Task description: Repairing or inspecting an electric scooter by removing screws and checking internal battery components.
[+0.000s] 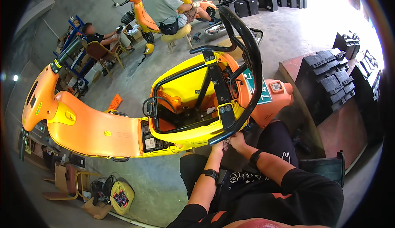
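In front of me stands an orange and yellow electric scooter (98, 125) with no seat over its yellow-rimmed open compartment (185, 136). A thick black tubular rail (258, 67) curves over its rear. Just under the rail's near end, my left hand (219, 146) is closed, fingers pressed together. Right beside it my right hand (237, 141) is also closed, close against the scooter's lower rear side. Whatever the fingers grip is small or hidden by the hands and the bodywork.
Several black battery boxes (325, 84) stand on a low platform (302, 69) at right. Across the floor, one person (164, 9) sits on a stool by another orange scooter, and another (98, 36) sits on a chair. A yellow stool (122, 197) with small parts stands lower left.
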The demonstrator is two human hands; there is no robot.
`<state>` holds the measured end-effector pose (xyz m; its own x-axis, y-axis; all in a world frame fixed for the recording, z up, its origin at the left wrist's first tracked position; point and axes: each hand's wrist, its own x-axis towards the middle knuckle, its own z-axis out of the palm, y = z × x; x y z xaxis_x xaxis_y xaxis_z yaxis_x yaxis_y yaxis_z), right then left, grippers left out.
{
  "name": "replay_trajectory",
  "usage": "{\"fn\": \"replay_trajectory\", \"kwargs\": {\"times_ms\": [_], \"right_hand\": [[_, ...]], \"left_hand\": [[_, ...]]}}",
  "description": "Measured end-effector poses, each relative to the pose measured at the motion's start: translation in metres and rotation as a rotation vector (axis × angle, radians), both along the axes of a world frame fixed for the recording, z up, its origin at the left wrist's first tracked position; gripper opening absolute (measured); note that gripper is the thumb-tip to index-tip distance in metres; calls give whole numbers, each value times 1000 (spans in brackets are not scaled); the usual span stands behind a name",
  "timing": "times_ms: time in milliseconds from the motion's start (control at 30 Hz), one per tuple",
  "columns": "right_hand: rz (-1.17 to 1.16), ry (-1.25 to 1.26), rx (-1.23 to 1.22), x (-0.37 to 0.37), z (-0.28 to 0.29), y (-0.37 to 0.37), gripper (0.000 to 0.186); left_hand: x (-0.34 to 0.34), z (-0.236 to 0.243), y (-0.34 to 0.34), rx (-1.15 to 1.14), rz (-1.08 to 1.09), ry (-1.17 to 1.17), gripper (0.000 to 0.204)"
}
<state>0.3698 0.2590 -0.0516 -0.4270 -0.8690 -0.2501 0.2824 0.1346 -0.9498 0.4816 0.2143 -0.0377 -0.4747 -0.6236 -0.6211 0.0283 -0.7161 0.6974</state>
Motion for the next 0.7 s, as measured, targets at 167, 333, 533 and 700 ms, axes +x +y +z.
{"fn": "replay_trajectory", "kwargs": {"times_ms": [167, 333, 533, 700], "right_hand": [[42, 269, 101, 2, 20, 3, 20], [38, 283, 6, 1, 1, -1, 31], [14, 228, -52, 2, -3, -1, 35], [-13, 239, -40, 3, 5, 0, 22]], "left_hand": [[3, 0, 2, -9, 57, 26, 16], [1, -4, 3, 12, 146, 11, 12], [2, -3, 3, -8, 146, 74, 13], [-1, 4, 6, -50, 123, -10, 16]]}}
